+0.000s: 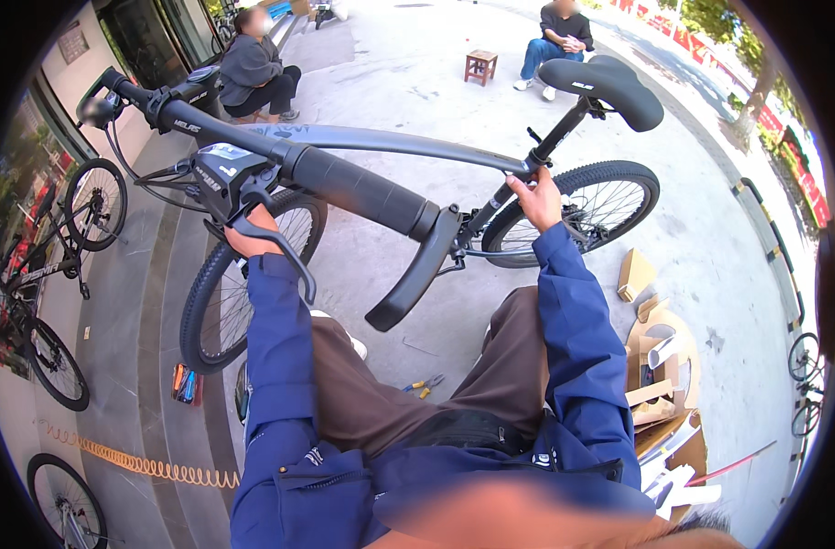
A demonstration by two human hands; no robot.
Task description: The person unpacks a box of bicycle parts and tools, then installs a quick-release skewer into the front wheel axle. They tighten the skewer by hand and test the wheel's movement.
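Note:
A black bicycle (381, 137) stands in front of me, its saddle (609, 87) at the right and its handlebar toward the left. My right hand (541, 201) is closed round the frame's seat tube, just below the seat post (561, 128), with the thumb on the near side. My left hand (253, 236) is at the base of the curved brake lever (280, 249), above the front wheel (207, 311). The lever crosses over this hand, and its fingers are hidden. A thick handlebar grip (362, 188) with a curved bar end (415, 274) extends toward me.
Yellow-handled pliers (425, 385) lie between my feet. Cardboard pieces (664, 366) are piled at right. A tool box (187, 384) and a coiled orange hose (152, 465) are at left, beside other bicycles (74, 261). Two people (253, 69) sit farther off near a stool (480, 67).

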